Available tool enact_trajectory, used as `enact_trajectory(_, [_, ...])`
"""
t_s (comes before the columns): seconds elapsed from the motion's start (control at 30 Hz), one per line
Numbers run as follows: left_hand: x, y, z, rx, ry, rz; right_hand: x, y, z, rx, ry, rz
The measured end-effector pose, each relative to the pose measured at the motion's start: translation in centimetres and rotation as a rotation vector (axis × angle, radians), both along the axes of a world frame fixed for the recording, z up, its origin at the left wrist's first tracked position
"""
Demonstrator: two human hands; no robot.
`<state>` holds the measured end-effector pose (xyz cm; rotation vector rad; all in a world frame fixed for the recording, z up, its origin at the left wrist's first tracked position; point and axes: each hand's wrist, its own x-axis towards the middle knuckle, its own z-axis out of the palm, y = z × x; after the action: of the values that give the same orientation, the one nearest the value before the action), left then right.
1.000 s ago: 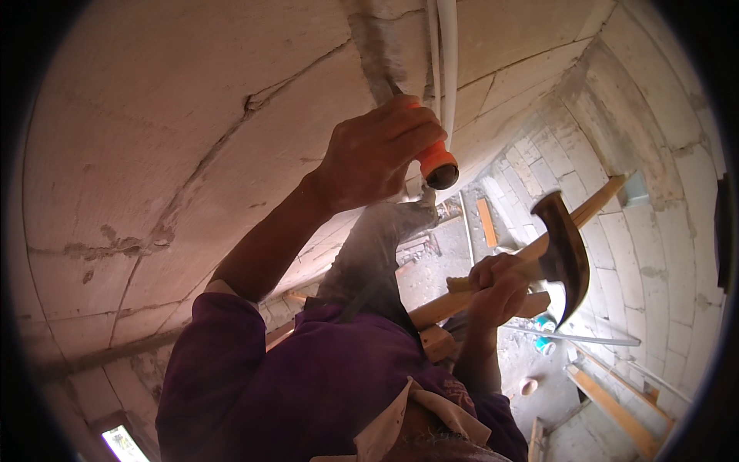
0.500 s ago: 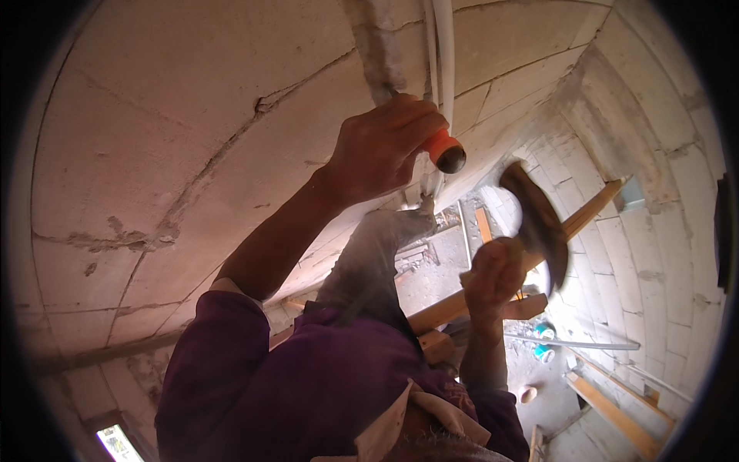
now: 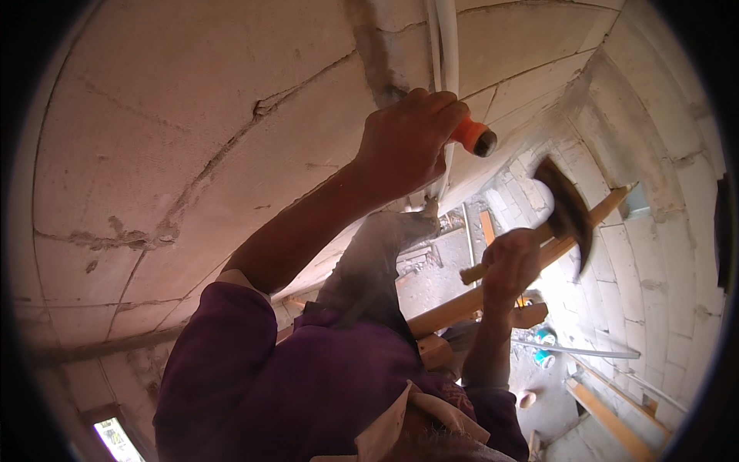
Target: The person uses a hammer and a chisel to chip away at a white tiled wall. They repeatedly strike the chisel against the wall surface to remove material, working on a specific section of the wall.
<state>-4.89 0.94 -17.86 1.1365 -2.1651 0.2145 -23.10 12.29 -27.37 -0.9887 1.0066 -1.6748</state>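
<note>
My left hand (image 3: 409,145) is wrapped round a chisel (image 3: 468,134) with an orange grip and a dark butt end pointing right. Its blade is mostly hidden by the fingers, on the side of a dark groove (image 3: 376,65) cut in the block wall (image 3: 192,115). Lower and to the right, my right hand (image 3: 510,266) grips a hammer (image 3: 568,206) by its wooden handle. The hammer's long, curved dark head is blurred and stands apart from the chisel's butt.
Pale pipes (image 3: 446,54) run along the wall beside the groove. A wooden beam (image 3: 446,313) crosses below my right hand. Planks (image 3: 612,420), a metal bar (image 3: 593,351) and teal containers (image 3: 544,348) lie lower right. Another block wall (image 3: 650,269) rises at the right.
My left hand and the chisel have shifted right, and the chisel's butt has swung right. My right hand has carried the hammer right, away from the chisel.
</note>
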Motion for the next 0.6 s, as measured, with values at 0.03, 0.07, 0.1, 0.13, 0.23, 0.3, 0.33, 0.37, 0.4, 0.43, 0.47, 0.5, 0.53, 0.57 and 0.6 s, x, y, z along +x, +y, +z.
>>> enact_trajectory(0.03, [-0.3,-0.3,0.4,0.002,-0.003,0.004,0.0,-0.2,0.4,-0.091,-0.288,-0.013])
enact_trajectory(0.07, [-0.5,-0.4,0.3,0.017,-0.015,0.020,0.9,-0.5,-1.0,-0.188,-0.401,-0.096])
enact_trajectory(0.1, [-0.7,-0.6,0.3,0.032,-0.027,0.036,0.9,-1.4,-1.7,-0.093,-0.024,-0.100])
enact_trajectory(0.13, [-0.6,-0.9,0.4,0.037,-0.049,0.054,1.2,-2.3,-2.0,-0.019,0.355,-0.103])
enact_trajectory(0.23, [-0.9,-1.3,0.3,0.037,-0.057,0.055,0.0,-2.0,0.2,0.056,0.058,-0.053])
enact_trajectory(0.3, [-1.1,-1.3,0.6,0.083,-0.104,0.092,1.1,-2.0,-1.2,-0.136,-0.424,-0.082])
enact_trajectory(0.33, [-1.2,-1.2,0.7,0.105,-0.130,0.110,1.5,-2.4,-1.6,0.000,-0.058,-0.025])
enact_trajectory(0.37, [-1.2,-1.2,0.5,0.129,-0.164,0.094,1.7,-2.8,-1.9,0.136,0.307,0.035])
enact_trajectory(0.4, [-1.2,-1.3,0.1,0.153,-0.198,0.078,1.3,-2.9,-1.9,0.186,0.358,0.001])
enact_trajectory(0.43, [-0.8,-1.7,0.3,0.157,-0.238,0.080,0.7,-2.7,-1.1,0.244,0.215,0.018])
enact_trajectory(0.47, [-0.8,-0.9,0.0,0.154,-0.184,0.035,-0.1,-2.1,-0.8,0.217,0.143,0.010])
enact_trajectory(0.5, [-0.6,0.4,-0.1,0.151,-0.129,-0.010,-0.6,-1.5,-0.5,0.190,0.071,0.002])
enact_trajectory(0.53, [-0.4,1.2,-0.2,0.138,-0.066,-0.057,-0.8,-0.6,0.1,0.237,-0.012,-0.004])
enact_trajectory(0.57, [-0.1,1.5,-0.1,0.074,-0.043,-0.115,-0.6,-0.1,0.2,0.258,-0.060,-0.021])
enact_trajectory(0.6, [0.4,1.8,-0.1,0.009,-0.019,-0.172,-0.4,0.3,0.3,0.278,-0.109,-0.038])
